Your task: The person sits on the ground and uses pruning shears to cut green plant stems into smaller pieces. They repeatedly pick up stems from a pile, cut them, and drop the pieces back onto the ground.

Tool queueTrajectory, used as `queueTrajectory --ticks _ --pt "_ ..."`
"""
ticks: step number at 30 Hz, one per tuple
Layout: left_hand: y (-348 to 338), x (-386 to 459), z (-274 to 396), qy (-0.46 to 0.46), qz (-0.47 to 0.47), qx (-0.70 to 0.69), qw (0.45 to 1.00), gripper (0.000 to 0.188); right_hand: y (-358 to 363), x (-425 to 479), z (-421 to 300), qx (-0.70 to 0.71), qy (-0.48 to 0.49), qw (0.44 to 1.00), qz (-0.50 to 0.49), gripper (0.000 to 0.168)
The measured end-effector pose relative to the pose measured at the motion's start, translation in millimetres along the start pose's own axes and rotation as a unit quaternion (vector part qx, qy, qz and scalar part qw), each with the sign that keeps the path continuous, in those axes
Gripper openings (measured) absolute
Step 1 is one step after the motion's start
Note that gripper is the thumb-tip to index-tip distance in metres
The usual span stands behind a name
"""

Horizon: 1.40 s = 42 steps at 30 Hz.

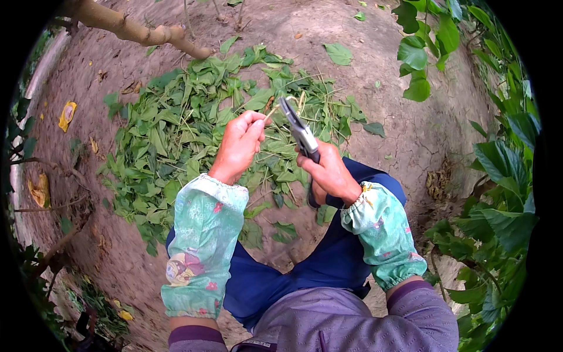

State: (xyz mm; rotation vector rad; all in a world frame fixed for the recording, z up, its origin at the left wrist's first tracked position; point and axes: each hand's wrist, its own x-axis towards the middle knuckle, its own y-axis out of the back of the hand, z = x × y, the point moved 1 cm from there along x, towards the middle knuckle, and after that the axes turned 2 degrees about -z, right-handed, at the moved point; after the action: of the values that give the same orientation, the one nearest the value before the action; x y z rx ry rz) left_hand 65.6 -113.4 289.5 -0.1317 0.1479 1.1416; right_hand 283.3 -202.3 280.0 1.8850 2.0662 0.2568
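Note:
My left hand [239, 143] pinches a thin pale twig [272, 112] between thumb and fingers over a wide heap of cut green leaves and stems [176, 127]. Just to its right, my right hand [332, 169] is closed around the handles of a pair of pruning shears [303, 134]. The metal blades point up and to the left, close beside the twig's far end. Whether they touch it, I cannot tell. Both forearms wear green patterned sleeve covers. The heap lies on bare soil in front of my bent legs.
A thick bare branch [145, 35] reaches over the soil at the upper left. Leafy green branches [501, 211] stand along the right edge. Yellow scraps of litter [67, 116] lie at the left, near thin dark twigs. A single leaf [338, 53] lies beyond the heap.

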Motion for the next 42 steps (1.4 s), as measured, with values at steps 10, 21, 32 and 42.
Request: queueTrajectory --ticks 10,21,32,42 --pt "3 0 -1 -0.055 0.065 0.011 0.996 0.012 -1 -4 -13 -0.153 -0.032 0.987 -0.049 0.030" --pt "2 -4 -6 -0.048 -0.006 0.085 0.995 0.016 -5 -3 -16 -0.125 -0.016 0.990 -0.063 0.023" --pt "8 -6 3 -0.057 -0.030 0.025 0.998 0.015 -8 5 13 -0.049 -0.027 0.998 0.029 0.032" --pt "27 -3 2 -0.113 0.035 0.224 0.967 0.011 1 15 33 0.031 -0.081 0.993 0.085 0.027"
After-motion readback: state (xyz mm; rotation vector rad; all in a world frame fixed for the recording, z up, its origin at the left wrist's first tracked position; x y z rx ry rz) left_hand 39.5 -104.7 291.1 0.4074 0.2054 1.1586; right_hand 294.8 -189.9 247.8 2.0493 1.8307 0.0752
